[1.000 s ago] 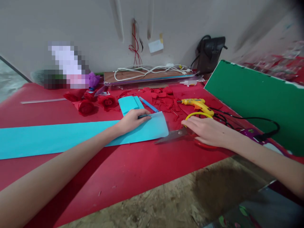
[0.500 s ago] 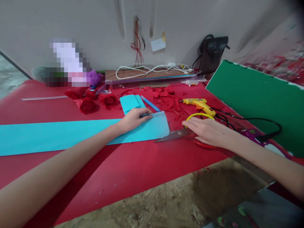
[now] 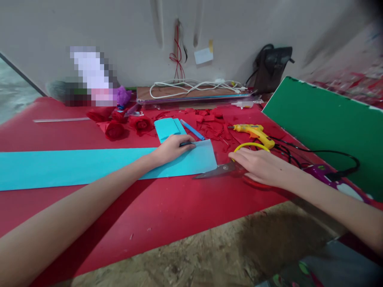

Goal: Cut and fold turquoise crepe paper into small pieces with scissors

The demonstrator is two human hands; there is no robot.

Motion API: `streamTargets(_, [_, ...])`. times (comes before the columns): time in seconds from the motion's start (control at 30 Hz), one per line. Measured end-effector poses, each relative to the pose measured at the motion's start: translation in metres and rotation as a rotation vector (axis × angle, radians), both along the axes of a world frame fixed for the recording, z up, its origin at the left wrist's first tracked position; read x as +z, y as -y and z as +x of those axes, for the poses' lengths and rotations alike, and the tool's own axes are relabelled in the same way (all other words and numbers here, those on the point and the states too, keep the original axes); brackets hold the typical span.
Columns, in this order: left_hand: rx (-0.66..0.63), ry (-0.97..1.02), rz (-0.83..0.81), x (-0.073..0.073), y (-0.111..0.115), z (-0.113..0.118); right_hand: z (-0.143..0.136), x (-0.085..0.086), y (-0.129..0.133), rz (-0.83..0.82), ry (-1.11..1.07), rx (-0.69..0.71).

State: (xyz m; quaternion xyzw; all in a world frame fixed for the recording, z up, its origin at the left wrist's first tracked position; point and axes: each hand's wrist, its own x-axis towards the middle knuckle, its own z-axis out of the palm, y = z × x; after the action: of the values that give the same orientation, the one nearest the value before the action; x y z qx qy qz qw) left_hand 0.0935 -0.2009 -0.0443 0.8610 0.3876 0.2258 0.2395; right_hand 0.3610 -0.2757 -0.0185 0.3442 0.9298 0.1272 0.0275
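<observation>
Left fingers [image 3: 188, 138] clasp a dark slim object [image 3: 186, 143], pressing a blue strip [image 3: 60, 167] to the desk [image 3: 167, 207]; right fingers [image 3: 240, 157] hold scissors [image 3: 225, 168] beside it; no cut shows; red flowers [image 3: 142, 124] look finished.

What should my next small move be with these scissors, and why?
I'd probably angle the scissors toward the right end of the blue strip, left hand steadying it. Your right hand is on the handles, the blades are by the strip's near right corner, and your left hand, with a slim dark object in its fingers, rests near that end.
</observation>
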Motion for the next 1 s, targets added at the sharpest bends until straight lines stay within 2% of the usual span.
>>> streamTargets(0.17, [-0.006,0.0,0.013,0.0,0.0,0.0,-0.011,0.0,0.001,-0.008,0.051,-0.031])
streamTargets(0.4, [-0.016,0.011,0.019,-0.001,-0.001,-0.001,-0.009,0.002,0.001,0.006,0.027,-0.003])
streamTargets(0.6, [-0.018,0.02,0.028,-0.003,-0.001,0.0,-0.023,0.005,0.005,0.011,0.066,-0.038])
streamTargets(0.8, [-0.031,0.029,0.031,-0.002,-0.001,-0.001,-0.019,0.0,0.002,0.036,0.051,-0.016])
streamTargets(1.0, [-0.031,0.04,0.041,-0.004,-0.001,0.0,-0.027,0.004,0.005,0.035,0.058,-0.022])
